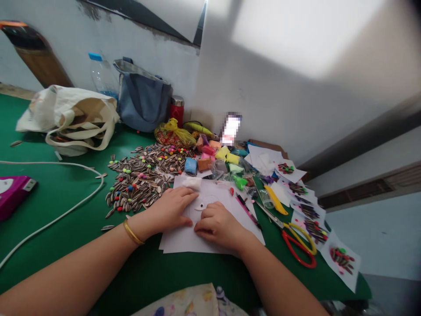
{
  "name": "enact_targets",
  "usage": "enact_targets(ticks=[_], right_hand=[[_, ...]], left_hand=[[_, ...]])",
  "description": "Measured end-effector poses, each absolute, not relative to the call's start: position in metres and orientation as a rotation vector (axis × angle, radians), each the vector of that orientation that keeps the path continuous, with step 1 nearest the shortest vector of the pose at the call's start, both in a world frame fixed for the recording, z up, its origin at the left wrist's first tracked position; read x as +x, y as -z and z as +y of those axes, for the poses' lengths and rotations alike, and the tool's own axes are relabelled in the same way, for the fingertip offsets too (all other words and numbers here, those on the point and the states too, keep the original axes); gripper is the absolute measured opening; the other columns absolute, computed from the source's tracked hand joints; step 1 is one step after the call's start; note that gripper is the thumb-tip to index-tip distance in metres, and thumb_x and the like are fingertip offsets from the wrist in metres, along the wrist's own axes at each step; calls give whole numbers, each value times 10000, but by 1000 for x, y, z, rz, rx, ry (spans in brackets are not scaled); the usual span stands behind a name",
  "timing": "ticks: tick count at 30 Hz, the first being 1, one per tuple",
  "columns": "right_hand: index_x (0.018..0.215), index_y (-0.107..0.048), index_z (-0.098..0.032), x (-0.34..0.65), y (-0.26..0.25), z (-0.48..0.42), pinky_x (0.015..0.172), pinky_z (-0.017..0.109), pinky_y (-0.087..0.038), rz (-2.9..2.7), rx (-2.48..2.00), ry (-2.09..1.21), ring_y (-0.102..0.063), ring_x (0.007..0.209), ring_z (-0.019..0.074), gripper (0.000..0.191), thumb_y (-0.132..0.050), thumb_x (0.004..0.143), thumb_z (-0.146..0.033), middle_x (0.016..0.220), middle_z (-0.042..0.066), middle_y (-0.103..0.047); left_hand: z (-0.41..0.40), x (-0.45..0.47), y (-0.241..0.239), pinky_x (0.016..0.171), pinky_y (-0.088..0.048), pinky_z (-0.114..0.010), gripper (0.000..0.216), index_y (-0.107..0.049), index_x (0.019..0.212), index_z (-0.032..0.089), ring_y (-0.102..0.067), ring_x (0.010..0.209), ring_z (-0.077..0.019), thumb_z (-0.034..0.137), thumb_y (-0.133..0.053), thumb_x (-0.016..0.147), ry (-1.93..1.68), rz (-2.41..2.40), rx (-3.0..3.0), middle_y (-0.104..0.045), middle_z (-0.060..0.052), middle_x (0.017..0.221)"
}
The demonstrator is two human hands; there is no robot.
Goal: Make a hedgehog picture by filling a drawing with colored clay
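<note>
White sheets of paper (184,241) lie stacked on the green table in front of me. My left hand (176,206) rests flat on the left part of the paper, fingers stretched out and holding nothing. Curled over the middle of the paper, my right hand (215,224) has its fingertips pressed down; whatever may be under them is hidden. Between the hands sits a small white clay piece with a black dot (200,206), close to my right fingers. A faint drawn line shows above it. A lump of white clay (192,183) lies at the paper's top edge.
Sunflower seeds (141,184) with coloured beads among them spread out on the left. Clay blocks (190,166) sit behind the paper. To the right are pens (246,208), scissors (296,241), a yellow cutter (275,199) and decorated cards (342,261). A white cable (66,213) crosses the left.
</note>
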State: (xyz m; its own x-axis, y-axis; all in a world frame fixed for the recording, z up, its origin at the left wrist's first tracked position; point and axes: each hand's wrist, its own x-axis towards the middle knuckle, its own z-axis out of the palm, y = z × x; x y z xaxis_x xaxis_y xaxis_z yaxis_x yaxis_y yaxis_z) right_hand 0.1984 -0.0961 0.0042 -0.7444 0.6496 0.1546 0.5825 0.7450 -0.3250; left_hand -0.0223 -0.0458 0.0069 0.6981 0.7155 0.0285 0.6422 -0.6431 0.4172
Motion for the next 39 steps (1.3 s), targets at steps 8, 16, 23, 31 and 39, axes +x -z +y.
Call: enact_targets(ticks=[8, 16, 23, 31, 39], right_hand=[[901, -743, -217, 198, 6, -80, 800, 331, -372, -2290, -1221, -289, -576, 830, 178, 119, -631, 919, -251, 814, 39, -669], [932, -756, -247, 185, 15, -74, 780, 346, -319, -2324, -1325, -147, -552, 835, 187, 113, -647, 913, -271, 819, 25, -669], [944, -755, -255, 182, 16, -73, 769, 341, -297, -2375, -1388, -109, -537, 838, 187, 110, -652, 912, -274, 826, 19, -664], [944, -760, -264, 181, 15, -74, 758, 344, -293, -2405, -1402, -82, -532, 830, 189, 131, -633, 933, -295, 809, 19, -659], [1004, -742, -233, 183, 10, -78, 788, 352, -320, -2345, -1387, -156, -543, 864, 203, 191, -603, 884, -180, 852, 34, -661]], left_hand=[[-46, -22, -3, 1048, -385, -440, 722, -537, 1357, 253, -474, 1319, -314, 414, -802, 705, -301, 1052, 2555, -565, -91, 1395], [-46, -21, -5, 1049, -378, -449, 724, -526, 1357, 261, -468, 1322, -316, 407, -803, 704, -276, 1054, 2548, -566, -88, 1387], [-47, -21, -7, 1057, -375, -451, 717, -536, 1347, 257, -472, 1319, -314, 389, -809, 698, -284, 1059, 2534, -566, -85, 1385], [-45, -21, -2, 1042, -377, -438, 712, -540, 1340, 268, -472, 1318, -310, 396, -811, 694, -316, 1048, 2547, -573, -81, 1379], [-45, -22, -1, 1038, -383, -437, 708, -540, 1339, 257, -488, 1303, -307, 390, -810, 699, -321, 1046, 2560, -581, -87, 1371]])
